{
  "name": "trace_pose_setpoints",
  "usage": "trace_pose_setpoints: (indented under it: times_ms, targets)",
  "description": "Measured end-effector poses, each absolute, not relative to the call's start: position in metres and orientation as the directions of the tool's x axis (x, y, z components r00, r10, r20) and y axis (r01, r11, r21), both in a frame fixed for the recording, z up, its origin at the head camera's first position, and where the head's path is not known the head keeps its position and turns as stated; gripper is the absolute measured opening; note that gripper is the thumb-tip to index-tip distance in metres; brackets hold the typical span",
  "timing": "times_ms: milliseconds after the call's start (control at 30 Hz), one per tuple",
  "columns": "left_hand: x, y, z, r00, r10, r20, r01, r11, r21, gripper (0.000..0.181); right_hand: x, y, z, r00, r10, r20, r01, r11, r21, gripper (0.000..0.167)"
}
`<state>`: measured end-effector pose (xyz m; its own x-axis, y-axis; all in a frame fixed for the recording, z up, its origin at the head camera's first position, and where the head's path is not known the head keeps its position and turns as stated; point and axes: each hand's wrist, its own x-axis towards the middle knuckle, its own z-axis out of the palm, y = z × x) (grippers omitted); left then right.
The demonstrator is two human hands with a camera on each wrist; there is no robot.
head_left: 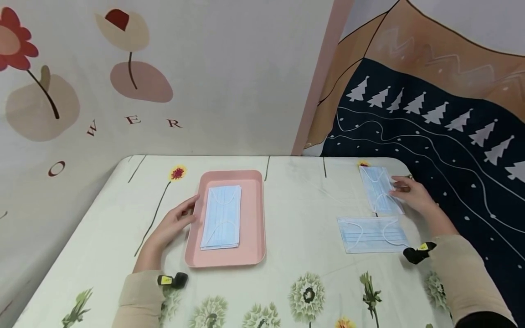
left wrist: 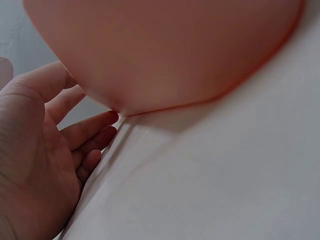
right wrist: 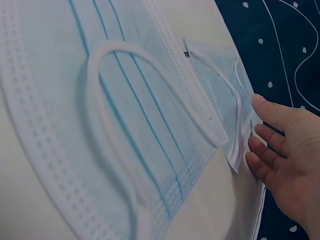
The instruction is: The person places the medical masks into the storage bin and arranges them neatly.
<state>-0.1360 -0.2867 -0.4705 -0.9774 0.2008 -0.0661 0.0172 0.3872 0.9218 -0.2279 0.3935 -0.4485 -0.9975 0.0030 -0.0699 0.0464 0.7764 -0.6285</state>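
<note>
Against the left side of a pink tray (head_left: 252, 218), my left hand (head_left: 172, 225) rests its fingertips, fingers loosely bent. Its fingertips (left wrist: 110, 118) meet the tray's edge in the left wrist view. A small stack of light blue face masks (head_left: 221, 218) lies lengthwise in the tray, ear loops on top. On the far right, my right hand (head_left: 414, 196) reaches the right edge of a face mask (head_left: 375, 182) lying upright on the table, fingers spread loosely beside it. In the right wrist view nothing shows pinched between thumb and fingers. Just nearer lies another face mask (right wrist: 130, 100), placed sideways.
A white flower-printed cloth (head_left: 303, 218) covers the table. Its right edge borders a dark blue cloth with white trees (head_left: 451, 150). Behind the table stands a pale wall covering (head_left: 238, 91) with printed flowers and letters.
</note>
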Motion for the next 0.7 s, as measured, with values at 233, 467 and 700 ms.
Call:
trace_pose_setpoints:
  times_ms: [233,467,700]
  targets:
    - [-0.137,-0.287,-0.473,-0.978,0.202,-0.052,0.031,0.388,0.921,0.061,-0.236,0.396,-0.456,-0.996,0.012,-0.094,0.066,0.796,-0.601,0.060]
    - [-0.137,-0.287,-0.474,-0.976,0.209,-0.053,0.034,0.394,0.918,0.061,-0.240,0.397,-0.458,-0.994,0.028,-0.103,0.083,0.805,-0.588,0.061]
    - [-0.137,-0.288,-0.476,-0.975,0.222,-0.014,0.069,0.365,0.928,0.059,-0.242,0.397,-0.459,-0.995,0.023,-0.100,0.077,0.814,-0.575,0.057]
